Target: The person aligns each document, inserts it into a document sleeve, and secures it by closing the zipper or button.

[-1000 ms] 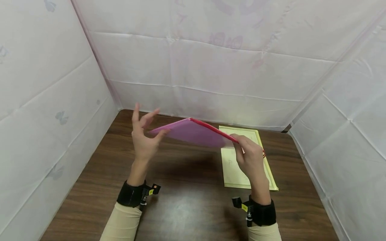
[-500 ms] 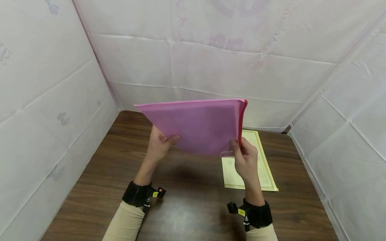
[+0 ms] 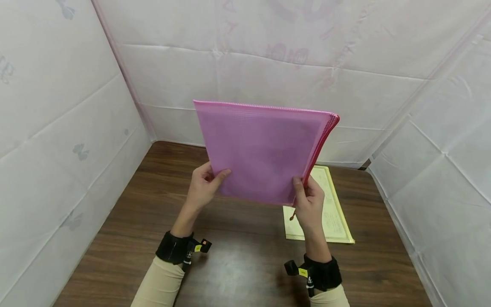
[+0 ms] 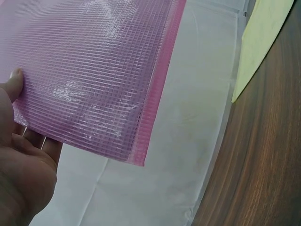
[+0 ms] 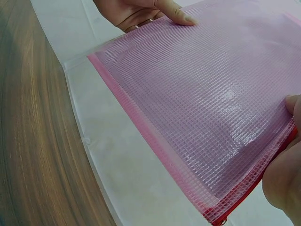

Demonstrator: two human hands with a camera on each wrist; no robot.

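Head view shows white sheeting (image 3: 268, 72) walling in a dark wooden table (image 3: 238, 256), and above the table a pink mesh zip pouch (image 3: 261, 149) is held up nearly upright, its red zipper edge on the right. A pale yellow sheet (image 3: 333, 221) lies flat on the table beneath the pouch's right corner. The left hand (image 3: 203, 187) pinches the pouch's lower left edge, thumb on the front, and the right hand (image 3: 308, 204) pinches its lower right corner.
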